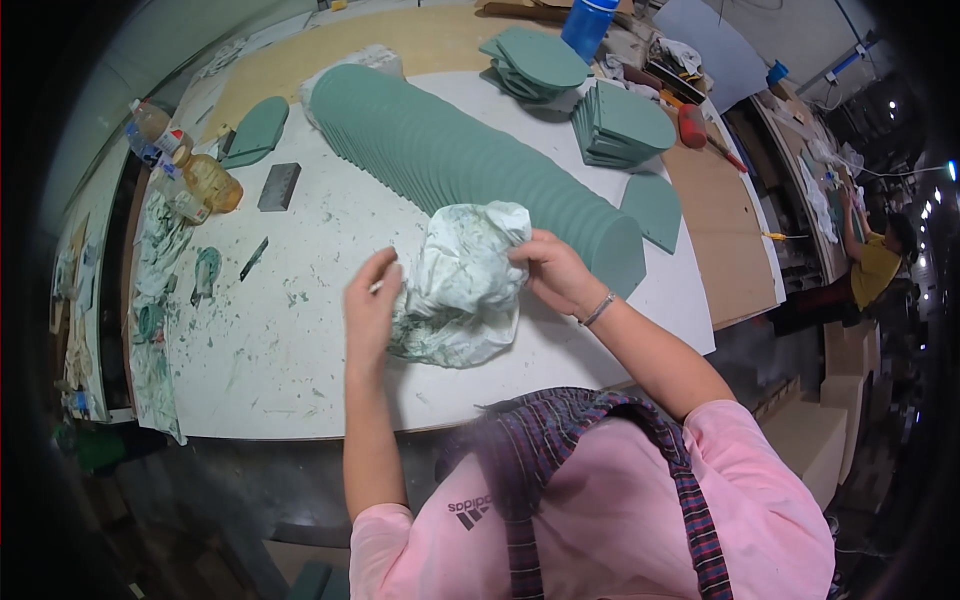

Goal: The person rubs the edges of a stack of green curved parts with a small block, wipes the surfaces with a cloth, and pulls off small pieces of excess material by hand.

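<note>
both hands, left hand (372, 305) and right hand (552, 272), grip a crumpled white, green-stained cloth (458, 285) above the white counter (300, 360) (a long row of green arched panels (470, 165) stands just behind, seemingly finished; wiping apparently ongoing).

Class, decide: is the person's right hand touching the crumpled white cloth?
Touching. The head view shows the right hand with its fingers closed on the upper edge of the crumpled white cloth.

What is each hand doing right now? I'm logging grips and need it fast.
Left hand: closed on the crumpled stained cloth.
Right hand: closed on the same cloth.
</note>
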Available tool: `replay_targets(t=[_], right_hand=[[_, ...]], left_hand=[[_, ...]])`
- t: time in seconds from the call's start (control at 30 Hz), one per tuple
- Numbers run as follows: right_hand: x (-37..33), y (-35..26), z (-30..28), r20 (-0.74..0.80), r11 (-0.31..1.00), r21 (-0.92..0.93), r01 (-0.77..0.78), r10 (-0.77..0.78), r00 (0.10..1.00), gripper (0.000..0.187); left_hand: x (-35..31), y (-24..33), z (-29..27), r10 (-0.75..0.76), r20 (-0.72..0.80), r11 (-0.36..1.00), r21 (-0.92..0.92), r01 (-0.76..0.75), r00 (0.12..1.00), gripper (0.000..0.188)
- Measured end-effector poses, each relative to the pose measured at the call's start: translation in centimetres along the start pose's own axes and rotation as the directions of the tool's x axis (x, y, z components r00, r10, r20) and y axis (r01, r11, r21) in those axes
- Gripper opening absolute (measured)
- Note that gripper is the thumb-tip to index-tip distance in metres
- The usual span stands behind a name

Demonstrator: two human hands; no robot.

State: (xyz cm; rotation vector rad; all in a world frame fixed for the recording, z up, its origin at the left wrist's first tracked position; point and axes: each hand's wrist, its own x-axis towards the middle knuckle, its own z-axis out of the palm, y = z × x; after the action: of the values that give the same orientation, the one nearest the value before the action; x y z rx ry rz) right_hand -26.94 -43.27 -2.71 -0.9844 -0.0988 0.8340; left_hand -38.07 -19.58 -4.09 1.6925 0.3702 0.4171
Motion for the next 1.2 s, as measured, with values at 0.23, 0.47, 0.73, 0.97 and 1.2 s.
replay_targets(t=[0.23, 0.47, 0.73, 0.97, 1.2], right_hand=[[-1.9, -1.5, 0.0, 0.008, 0.982, 0.187, -0.001, 0.000, 1.000, 0.056], [-1.9, -2.7, -1.2, 0.049, 0.987, 0.143, 0.071, -0.078, 0.996, 0.042], [-0.2, -1.3, 1.6, 0.057, 0.164, -0.965, 0.203, -0.626, 0.778, 0.046], [0.5, 2.0, 4.0, 0.165, 0.570, -0.793, 0.216, -0.139, 0.976, 0.061], [0.3, 0.3, 0.0, 0.105, 0.645, -0.716, 0.266, -0.277, 0.955, 0.019]], left_hand=[[-1.7, -2.5, 2.1, -0.313, 0.196, 0.838, -0.404, 0.368, 0.929, 0.012], [-0.2, -0.3, -4.0, -0.130, -0.095, 0.818, -0.572, 0.053, 0.987, 0.014], [-2.2, 3.8, -5.1, 0.051, -0.260, 0.797, -0.572, -0.196, 0.964, 0.017], [-6.6, 5.7, 3.2, 0.236, 0.066, 0.952, -0.215, -0.217, 0.970, 0.021], [-7.4, 5.4, 0.0, 0.024, 0.564, 0.962, 0.212, -0.173, 0.825, 0.026]])
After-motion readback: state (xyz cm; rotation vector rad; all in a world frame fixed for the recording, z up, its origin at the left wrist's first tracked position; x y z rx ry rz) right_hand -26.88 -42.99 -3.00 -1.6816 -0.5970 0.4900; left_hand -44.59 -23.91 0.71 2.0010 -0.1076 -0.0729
